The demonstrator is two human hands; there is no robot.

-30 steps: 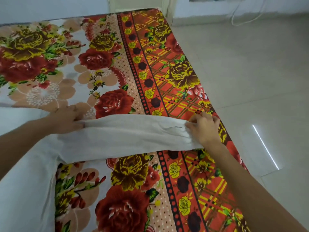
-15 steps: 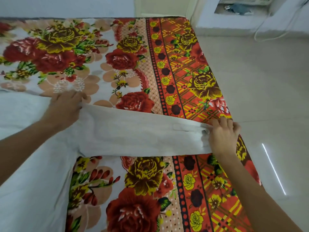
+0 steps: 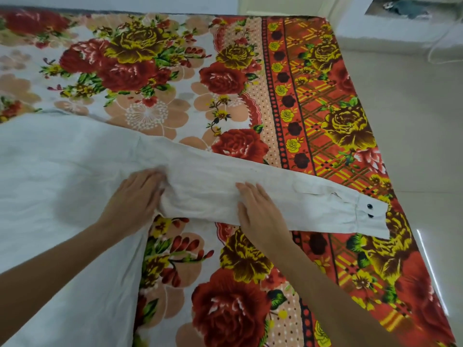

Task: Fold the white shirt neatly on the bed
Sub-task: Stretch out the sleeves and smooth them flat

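The white shirt (image 3: pixel 50 176) lies flat on the bed (image 3: pixel 325 116), its body filling the left side. One long sleeve (image 3: pixel 313 204) stretches out to the right, ending in a cuff (image 3: pixel 370 216) with two dark buttons near the bed's right edge. My left hand (image 3: pixel 135 199) rests at the armpit where sleeve meets body, fingers curled into the cloth. My right hand (image 3: pixel 258 209) lies flat on the middle of the sleeve, fingers spread and pressing it down.
The bed carries a floral sheet in red, yellow and peach with an orange patterned border on the right. Pale tiled floor (image 3: pixel 426 146) runs along the right of the bed. A white ledge (image 3: pixel 400 28) and a cable are at the top right.
Both hands have let go of the sleeve's ends. The right hand moved from the cuff inward to mid-sleeve, the left to the armpit. The sleeve now lies flat, cuff exposed.
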